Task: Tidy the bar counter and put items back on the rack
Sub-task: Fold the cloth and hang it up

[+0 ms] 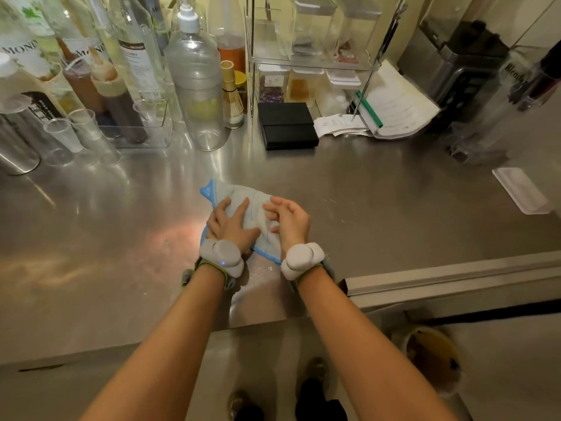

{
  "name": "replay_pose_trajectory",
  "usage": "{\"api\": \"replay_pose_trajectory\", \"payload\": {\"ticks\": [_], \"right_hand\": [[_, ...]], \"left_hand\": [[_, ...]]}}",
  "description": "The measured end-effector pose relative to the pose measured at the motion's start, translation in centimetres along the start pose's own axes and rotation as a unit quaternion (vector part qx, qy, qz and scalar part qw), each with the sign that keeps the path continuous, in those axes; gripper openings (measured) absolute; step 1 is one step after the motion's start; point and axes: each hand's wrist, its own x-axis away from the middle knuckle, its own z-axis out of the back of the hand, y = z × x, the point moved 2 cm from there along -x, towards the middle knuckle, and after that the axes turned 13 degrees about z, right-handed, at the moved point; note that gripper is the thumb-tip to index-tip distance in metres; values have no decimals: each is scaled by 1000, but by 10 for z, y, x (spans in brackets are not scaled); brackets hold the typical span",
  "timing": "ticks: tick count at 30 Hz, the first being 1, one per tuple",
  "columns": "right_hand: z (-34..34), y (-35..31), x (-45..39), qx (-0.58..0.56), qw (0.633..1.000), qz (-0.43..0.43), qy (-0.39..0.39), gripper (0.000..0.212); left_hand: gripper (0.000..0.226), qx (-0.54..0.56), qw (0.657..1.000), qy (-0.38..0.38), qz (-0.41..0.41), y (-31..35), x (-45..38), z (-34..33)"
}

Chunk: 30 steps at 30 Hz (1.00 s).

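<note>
A light blue cloth [243,197] with a darker blue hem lies crumpled on the steel counter [379,189], near its front edge. My left hand [229,223] rests flat on the cloth's left half, fingers spread. My right hand [290,218] presses on the right half with fingers curled onto the fabric. Both wrists carry grey bands. A clear acrylic rack [309,60] stands at the back centre with lidded jars on its shelves.
Syrup bottles [133,56], a pump bottle [197,86], clear cups [91,132] and a bamboo whisk [232,95] crowd the back left. A black box [287,126], receipts, a paper pad [394,107] and a blender [464,71] stand behind. A white lid [520,189] lies right.
</note>
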Motion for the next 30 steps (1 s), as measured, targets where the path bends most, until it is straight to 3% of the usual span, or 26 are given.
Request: {"api": "replay_pose_trajectory", "payload": {"ticks": [9, 19, 30], "right_hand": [[46, -13, -43, 81, 994, 26, -63, 29], [138, -50, -139, 42, 998, -1, -38, 45], [207, -66, -241, 66, 997, 27, -17, 39]], "left_hand": [[64, 15, 1000, -17, -9, 54, 11, -38], [67, 37, 996, -65, -49, 164, -3, -115], [68, 18, 995, -76, -62, 270, -33, -175]]}}
